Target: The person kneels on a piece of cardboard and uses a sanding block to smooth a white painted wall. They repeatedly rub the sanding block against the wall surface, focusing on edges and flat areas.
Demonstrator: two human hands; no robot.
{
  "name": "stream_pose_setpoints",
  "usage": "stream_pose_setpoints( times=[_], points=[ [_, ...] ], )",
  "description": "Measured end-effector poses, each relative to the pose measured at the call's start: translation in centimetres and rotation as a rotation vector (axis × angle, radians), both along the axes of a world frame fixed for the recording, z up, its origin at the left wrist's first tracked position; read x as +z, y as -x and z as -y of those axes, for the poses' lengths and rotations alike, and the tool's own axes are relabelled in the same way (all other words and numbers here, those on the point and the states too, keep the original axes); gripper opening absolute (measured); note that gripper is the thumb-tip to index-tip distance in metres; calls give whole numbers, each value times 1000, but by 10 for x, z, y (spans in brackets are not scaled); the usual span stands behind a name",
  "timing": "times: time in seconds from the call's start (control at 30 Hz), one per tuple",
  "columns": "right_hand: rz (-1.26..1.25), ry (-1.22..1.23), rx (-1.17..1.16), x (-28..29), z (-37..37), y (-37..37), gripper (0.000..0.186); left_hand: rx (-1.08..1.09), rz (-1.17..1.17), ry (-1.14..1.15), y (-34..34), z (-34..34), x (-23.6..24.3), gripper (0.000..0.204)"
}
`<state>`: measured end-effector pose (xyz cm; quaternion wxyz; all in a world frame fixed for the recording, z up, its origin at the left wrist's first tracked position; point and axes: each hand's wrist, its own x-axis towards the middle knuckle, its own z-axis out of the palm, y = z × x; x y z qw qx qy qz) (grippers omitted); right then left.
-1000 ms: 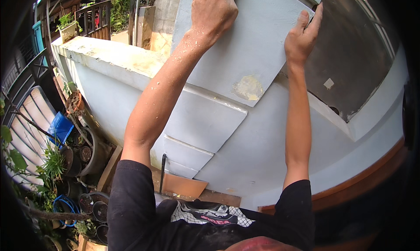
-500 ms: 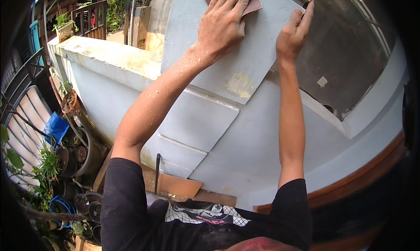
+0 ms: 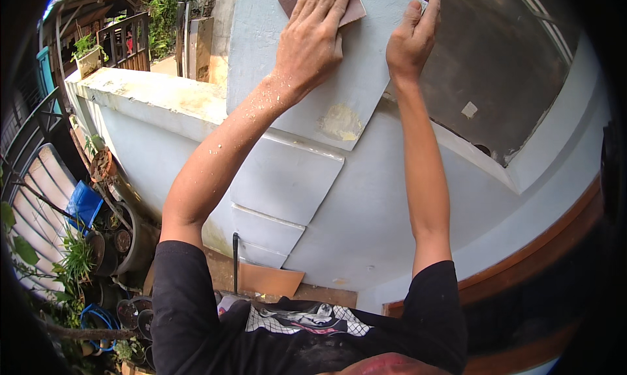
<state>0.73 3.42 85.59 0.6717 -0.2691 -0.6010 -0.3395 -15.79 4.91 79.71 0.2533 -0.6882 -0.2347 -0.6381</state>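
Note:
My left hand (image 3: 310, 42) lies with stretched fingers over a brown sheet of sandpaper (image 3: 353, 12), pressing it flat against the upper panel of a pale blue-grey wall pillar (image 3: 274, 117). White dust and flakes speckle the left wrist and forearm. At the panel's right edge is my right hand (image 3: 410, 45), thumb apart from the outstretched fingers, touching the corner and holding no loose object. Below both hands, a yellowish bare patch (image 3: 341, 122) shows where the paint is off. The stepped panels of the pillar narrow downward.
Left of the pillar runs a low wall (image 3: 150, 91) with a weathered top. Potted plants (image 3: 78, 252), a blue plastic item (image 3: 83, 204) and a metal gate (image 3: 49, 179) fill the left side. A dark recessed panel (image 3: 499, 68) lies right; a brown board (image 3: 269, 278) sits below.
The whole view has shifted, moving the scene slightly left. Against the pillar, my left hand and the sandpaper have slid a little down and left. My right hand stays at the edge.

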Motion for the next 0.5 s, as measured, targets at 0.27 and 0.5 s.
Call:
stream_pose_setpoints(
  times=[0.27, 0.5],
  points=[
    [-21, 23, 21, -5, 4, 3, 53, 92, 143, 28, 41, -17, 18, 59],
    [-23, -6, 46, -1, -1, -4, 55, 200, 111, 34, 58, -17, 32, 67]
  ],
)
